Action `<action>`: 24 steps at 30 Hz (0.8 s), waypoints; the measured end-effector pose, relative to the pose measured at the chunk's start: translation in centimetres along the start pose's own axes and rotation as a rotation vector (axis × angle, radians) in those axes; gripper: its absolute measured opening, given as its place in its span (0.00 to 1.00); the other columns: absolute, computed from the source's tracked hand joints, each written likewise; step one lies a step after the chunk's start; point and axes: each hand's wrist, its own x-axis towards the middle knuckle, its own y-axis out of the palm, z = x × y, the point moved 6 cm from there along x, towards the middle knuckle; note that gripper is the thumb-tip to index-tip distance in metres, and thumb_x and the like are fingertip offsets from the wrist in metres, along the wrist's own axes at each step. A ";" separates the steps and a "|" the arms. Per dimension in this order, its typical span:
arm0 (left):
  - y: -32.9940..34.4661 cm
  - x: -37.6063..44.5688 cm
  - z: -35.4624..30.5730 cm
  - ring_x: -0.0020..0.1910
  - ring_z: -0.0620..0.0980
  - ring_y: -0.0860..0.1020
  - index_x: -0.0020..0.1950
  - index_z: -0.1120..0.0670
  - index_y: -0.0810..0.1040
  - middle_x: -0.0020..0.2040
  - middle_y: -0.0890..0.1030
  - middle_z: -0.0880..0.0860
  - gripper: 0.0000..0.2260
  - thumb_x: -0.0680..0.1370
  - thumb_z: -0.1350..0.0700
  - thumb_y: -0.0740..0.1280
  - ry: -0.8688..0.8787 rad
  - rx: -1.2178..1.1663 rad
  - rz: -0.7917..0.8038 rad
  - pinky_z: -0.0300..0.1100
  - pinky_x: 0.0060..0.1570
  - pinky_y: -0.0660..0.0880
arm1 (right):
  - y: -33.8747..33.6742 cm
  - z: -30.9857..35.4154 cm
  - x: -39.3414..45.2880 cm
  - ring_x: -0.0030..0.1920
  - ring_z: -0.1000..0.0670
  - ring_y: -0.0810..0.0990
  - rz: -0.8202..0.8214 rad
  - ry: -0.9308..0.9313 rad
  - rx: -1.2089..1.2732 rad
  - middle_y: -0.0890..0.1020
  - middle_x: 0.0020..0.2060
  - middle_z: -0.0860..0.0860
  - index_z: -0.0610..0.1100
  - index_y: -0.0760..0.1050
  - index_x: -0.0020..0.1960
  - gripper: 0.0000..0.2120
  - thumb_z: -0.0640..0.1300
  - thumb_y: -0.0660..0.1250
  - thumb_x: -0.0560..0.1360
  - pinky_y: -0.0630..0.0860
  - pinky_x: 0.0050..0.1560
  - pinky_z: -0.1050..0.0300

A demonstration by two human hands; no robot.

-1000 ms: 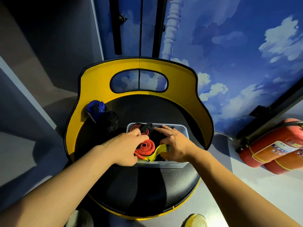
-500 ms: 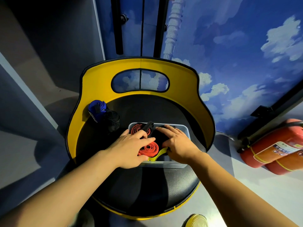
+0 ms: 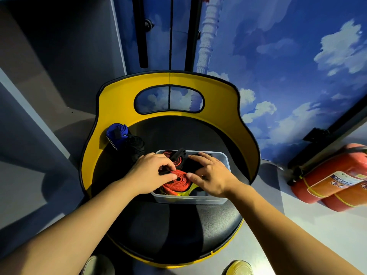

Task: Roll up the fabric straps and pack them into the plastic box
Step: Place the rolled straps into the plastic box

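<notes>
Pressing down on the rolled red strap (image 3: 175, 182), both hands work inside the clear plastic box (image 3: 190, 199). The left hand (image 3: 153, 174) lies over the box's left side with its fingers curled; thumb and forefinger close on the left edge of the red roll. The right hand (image 3: 210, 175) lies over the right side, thumb tip against the roll's right edge, the other fingers spread flatter over a dark rolled strap (image 3: 193, 165) behind it. The red roll sits between the two thumbs, near the front of the box.

A yellow strap end (image 3: 187, 192) shows under the red roll at the front wall. A second red roll (image 3: 174, 158) lies at the back left of the box, with a black strip across it.

The box stands on the black seat (image 3: 174, 231) of a chair with a yellow backrest (image 3: 224, 100). A blue rolled strap (image 3: 116, 132) and a black strap bundle (image 3: 136, 144) lie on the seat, left of the box and apart from both hands.

Two red fire extinguishers (image 3: 329, 179) lie on the floor at right.
</notes>
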 end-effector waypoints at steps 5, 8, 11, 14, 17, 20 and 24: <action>0.5 0.5 0.6 0.46 0.41 0.75 0.48 0.42 0.85 0.43 0.80 0.39 0.10 0.70 0.40 0.77 -0.082 -0.031 -0.008 0.45 0.49 0.75 | -0.3 0.3 0.3 0.77 0.46 0.61 -0.066 0.000 0.008 0.70 0.74 0.52 0.52 0.87 0.46 0.30 0.72 0.54 0.75 0.62 0.74 0.43; 0.9 0.3 0.7 0.42 0.41 0.75 0.45 0.43 0.84 0.41 0.79 0.41 0.09 0.69 0.42 0.78 -0.124 -0.018 0.013 0.40 0.42 0.72 | -0.2 0.7 0.5 0.76 0.46 0.64 -0.105 0.004 0.017 0.73 0.73 0.52 0.53 0.87 0.44 0.24 0.69 0.60 0.73 0.63 0.73 0.44; 0.9 0.1 0.5 0.37 0.42 0.75 0.43 0.45 0.83 0.40 0.78 0.42 0.09 0.70 0.43 0.78 -0.136 -0.009 0.026 0.38 0.36 0.68 | -0.1 0.6 0.5 0.74 0.47 0.66 -0.155 -0.007 0.006 0.74 0.71 0.53 0.54 0.87 0.43 0.29 0.72 0.56 0.71 0.65 0.71 0.44; 0.7 0.0 0.3 0.37 0.41 0.74 0.44 0.44 0.84 0.40 0.77 0.42 0.08 0.70 0.42 0.77 -0.124 -0.008 0.025 0.38 0.36 0.67 | 0.2 0.4 0.6 0.75 0.47 0.64 -0.122 0.010 -0.003 0.72 0.72 0.54 0.55 0.87 0.44 0.28 0.72 0.56 0.71 0.65 0.71 0.44; 0.7 0.1 0.4 0.40 0.41 0.74 0.45 0.43 0.84 0.41 0.77 0.40 0.10 0.71 0.39 0.75 -0.091 0.028 0.016 0.39 0.39 0.69 | 0.2 0.4 0.5 0.75 0.46 0.63 -0.116 0.000 0.035 0.72 0.73 0.52 0.52 0.87 0.43 0.22 0.66 0.62 0.74 0.66 0.71 0.43; 0.7 0.4 0.4 0.43 0.40 0.77 0.45 0.43 0.86 0.43 0.79 0.40 0.09 0.70 0.40 0.76 -0.077 -0.018 0.009 0.41 0.44 0.76 | 0.1 0.2 0.4 0.77 0.45 0.62 -0.081 0.008 0.075 0.70 0.75 0.50 0.52 0.87 0.45 0.19 0.64 0.64 0.75 0.65 0.72 0.43; 1.1 0.5 0.2 0.39 0.40 0.76 0.43 0.45 0.86 0.41 0.79 0.42 0.05 0.71 0.48 0.79 -0.076 -0.057 0.001 0.36 0.40 0.71 | -0.3 0.5 0.4 0.76 0.45 0.63 -0.083 0.018 0.079 0.71 0.74 0.49 0.52 0.87 0.46 0.14 0.61 0.68 0.75 0.65 0.72 0.44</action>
